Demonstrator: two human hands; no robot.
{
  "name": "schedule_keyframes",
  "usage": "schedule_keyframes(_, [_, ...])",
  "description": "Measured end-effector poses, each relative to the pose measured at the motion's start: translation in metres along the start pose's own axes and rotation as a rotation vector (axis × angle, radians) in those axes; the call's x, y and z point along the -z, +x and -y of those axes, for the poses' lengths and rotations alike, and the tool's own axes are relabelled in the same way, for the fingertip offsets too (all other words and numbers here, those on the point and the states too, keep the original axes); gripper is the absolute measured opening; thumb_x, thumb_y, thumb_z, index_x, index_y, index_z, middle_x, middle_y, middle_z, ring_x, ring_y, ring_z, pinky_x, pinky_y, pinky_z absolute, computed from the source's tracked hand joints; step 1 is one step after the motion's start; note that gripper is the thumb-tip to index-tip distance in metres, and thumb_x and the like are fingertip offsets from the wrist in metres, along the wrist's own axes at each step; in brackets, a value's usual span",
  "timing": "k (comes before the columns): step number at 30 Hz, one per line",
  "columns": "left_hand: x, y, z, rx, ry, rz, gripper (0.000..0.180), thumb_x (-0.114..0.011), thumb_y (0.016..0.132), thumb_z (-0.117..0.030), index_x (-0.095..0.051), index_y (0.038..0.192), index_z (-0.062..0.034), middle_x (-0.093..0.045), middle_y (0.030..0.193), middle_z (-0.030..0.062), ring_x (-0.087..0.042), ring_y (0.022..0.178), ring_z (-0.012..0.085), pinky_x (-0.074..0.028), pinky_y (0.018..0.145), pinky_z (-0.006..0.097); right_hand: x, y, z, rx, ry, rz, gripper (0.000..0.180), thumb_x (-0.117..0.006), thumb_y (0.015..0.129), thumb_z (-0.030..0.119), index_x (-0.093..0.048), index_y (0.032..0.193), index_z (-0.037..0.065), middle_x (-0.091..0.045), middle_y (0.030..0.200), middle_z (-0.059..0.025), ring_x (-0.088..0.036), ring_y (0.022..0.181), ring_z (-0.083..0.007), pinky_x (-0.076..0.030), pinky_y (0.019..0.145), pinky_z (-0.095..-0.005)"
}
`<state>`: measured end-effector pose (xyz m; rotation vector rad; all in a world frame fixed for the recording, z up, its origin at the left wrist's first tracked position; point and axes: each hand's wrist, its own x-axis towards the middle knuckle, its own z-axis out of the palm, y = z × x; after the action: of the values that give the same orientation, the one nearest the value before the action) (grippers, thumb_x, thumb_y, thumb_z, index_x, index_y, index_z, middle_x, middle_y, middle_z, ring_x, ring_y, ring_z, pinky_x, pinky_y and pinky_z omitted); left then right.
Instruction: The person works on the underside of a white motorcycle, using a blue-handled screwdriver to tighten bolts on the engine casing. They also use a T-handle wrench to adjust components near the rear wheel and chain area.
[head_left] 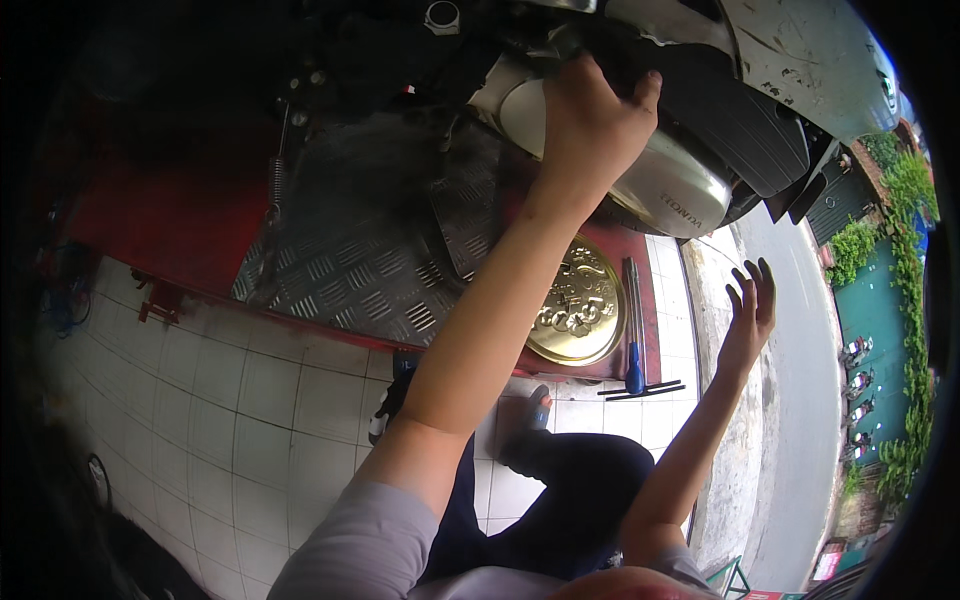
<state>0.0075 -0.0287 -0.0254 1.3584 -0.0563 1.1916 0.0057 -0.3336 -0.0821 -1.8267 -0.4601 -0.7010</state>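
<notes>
My left hand (595,120) reaches up to a scooter, just above its silver rounded engine-side cover (670,190). Its thumb sticks out to the right, while the other fingers go into a dark gap beside black plastic trim (730,110) and are hidden. Whether they hold anything does not show. My right hand (750,315) is raised in the air at the right, fingers apart, touching nothing. Below the scooter, a round gold embossed tray (582,315) lies on the red lift platform (650,340), partly behind my left forearm. To its right are a blue-handled screwdriver (635,372) and a black T-handle wrench (655,389).
Dark tread plate (370,290) covers part of the lift, with a spring-loaded stand (278,170) over it. White floor tiles (230,400) lie below. A street (800,400) runs along the right, with parked motorbikes (858,385) beyond it.
</notes>
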Motion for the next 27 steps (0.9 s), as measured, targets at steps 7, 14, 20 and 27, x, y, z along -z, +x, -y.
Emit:
schedule_keyframes(7, [0.007,0.013,0.004,-0.267,-0.122,-0.175,0.047,-0.081,0.064,-0.012,-0.055,0.097,0.0084,-0.063,0.09,0.0268,-0.064,0.082,0.0414,-0.052,0.075,0.043,-0.023,0.104,0.0,0.173,0.185,0.162,0.064,-0.062,0.091,0.021,-0.031,0.145,0.004,-0.043,0.141,-0.0171,-0.039,0.132,-0.0279,-0.027,0.11,-0.0403])
schedule_keyframes(14, [0.0,0.011,0.011,-0.203,-0.086,-0.211,0.044,-0.083,0.062,-0.014,-0.057,0.093,0.0052,-0.06,0.086,0.0236,-0.059,0.081,0.0405,-0.046,0.077,0.047,-0.029,0.135,0.008,0.018,0.129,0.152,0.067,-0.071,0.086,0.017,-0.036,0.142,0.006,-0.05,0.133,-0.0096,-0.049,0.121,-0.0216,-0.041,0.1,-0.0357])
schedule_keyframes(20, [-0.004,-0.002,-0.001,-0.062,-0.09,-0.166,0.035,-0.076,0.071,-0.006,-0.053,0.094,0.0062,-0.056,0.085,0.024,-0.054,0.082,0.0397,-0.042,0.076,0.046,-0.031,0.136,0.017,0.041,0.121,0.148,0.051,-0.069,0.088,0.019,-0.045,0.132,0.008,-0.056,0.124,-0.0056,-0.055,0.111,-0.0178,-0.044,0.09,-0.0368])
schedule_keyframes(27, [-0.021,-0.011,-0.004,-0.091,-0.157,-0.31,0.054,-0.07,0.074,-0.002,-0.042,0.118,0.0127,-0.054,0.092,0.0262,-0.052,0.086,0.0413,-0.039,0.08,0.047,-0.022,0.146,0.006,0.035,0.179,0.144,0.047,-0.067,0.09,0.021,-0.045,0.13,0.01,-0.056,0.121,-0.0029,-0.055,0.106,-0.0158,-0.043,0.085,-0.0344])
